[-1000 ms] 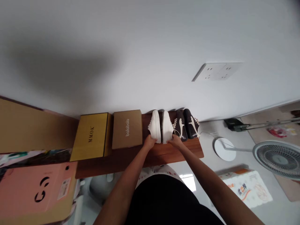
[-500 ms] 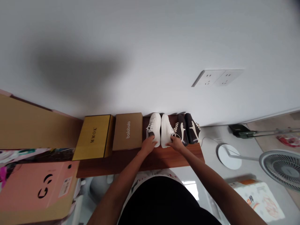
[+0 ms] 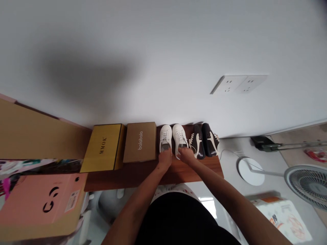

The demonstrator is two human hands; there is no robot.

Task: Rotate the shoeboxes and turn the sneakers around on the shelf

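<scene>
Far left, a big cardboard box [image 3: 38, 132] leans in above a pink carton [image 3: 43, 204], and then the yellow MMOK box [image 3: 102, 148] and the kraft balabala box [image 3: 140, 143] sit on the wooden worktop [image 3: 109, 180]. Next comes the action: the left hand [image 3: 165, 160] is on the near end of the left white sneaker [image 3: 165, 136], which stands just beside the kraft box, and the right hand [image 3: 185, 154] is on the right white sneaker [image 3: 179, 136]. Their fingers [image 3: 165, 153] lie over the shoes, together, but whether they're clamped is impossible to tell. The tight spot is the black-and-white sneakers [image 3: 197, 141] right alongside: a careless sideways nudge could knock them. A pull too far toward the near edge could drop a shoe. Further right, the fan [image 3: 306, 182] stands clear on the floor.
</scene>
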